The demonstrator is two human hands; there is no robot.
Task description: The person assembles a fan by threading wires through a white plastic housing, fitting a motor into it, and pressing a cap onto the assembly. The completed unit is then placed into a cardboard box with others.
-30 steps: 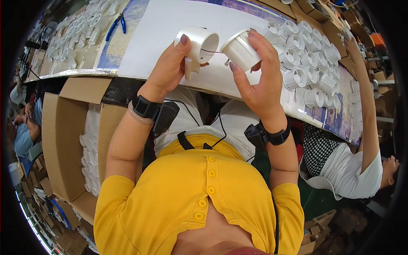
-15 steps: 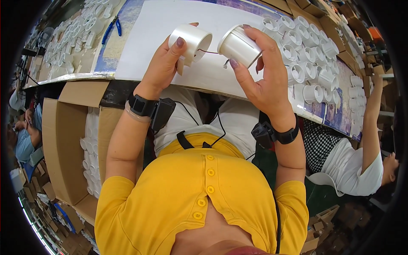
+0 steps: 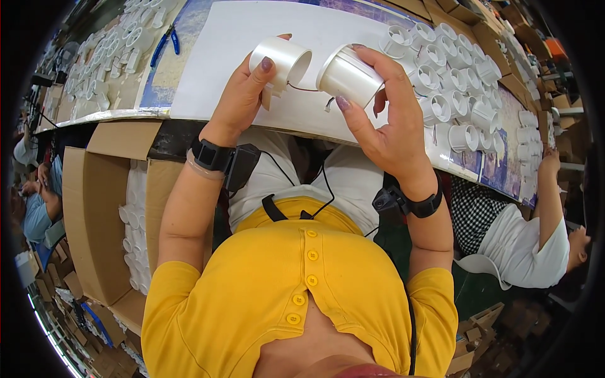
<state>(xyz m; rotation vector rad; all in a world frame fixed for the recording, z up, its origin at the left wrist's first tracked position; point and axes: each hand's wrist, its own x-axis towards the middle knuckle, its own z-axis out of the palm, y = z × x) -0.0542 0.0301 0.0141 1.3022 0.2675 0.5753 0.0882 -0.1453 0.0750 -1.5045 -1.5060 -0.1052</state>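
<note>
My left hand (image 3: 247, 85) is closed round a white cylindrical shell (image 3: 277, 60), its open end turned to the right, with a small tab at its lower edge. A second white cup-shaped housing (image 3: 350, 75), rimmed at its left end, is gripped between the thumb and fingers of my right hand (image 3: 394, 107). A thin dark wire (image 3: 304, 89) runs across the gap between the two parts. Under the right housing dangles a small connector (image 3: 329, 104). Both parts are held above a white sheet (image 3: 214, 69) on the table, a short way apart.
Several white cups (image 3: 435, 75) stand in rows on the right. Loose white parts (image 3: 113, 53) and blue pliers (image 3: 165, 45) lie on the left. An open cardboard box (image 3: 94, 208) with white parts is beside me. A co-worker (image 3: 523, 246) sits at the right.
The right housing has shifted slightly left and down, closer to the left shell, and tilted a little. My left hand has barely moved. The co-worker's arm has lowered.
</note>
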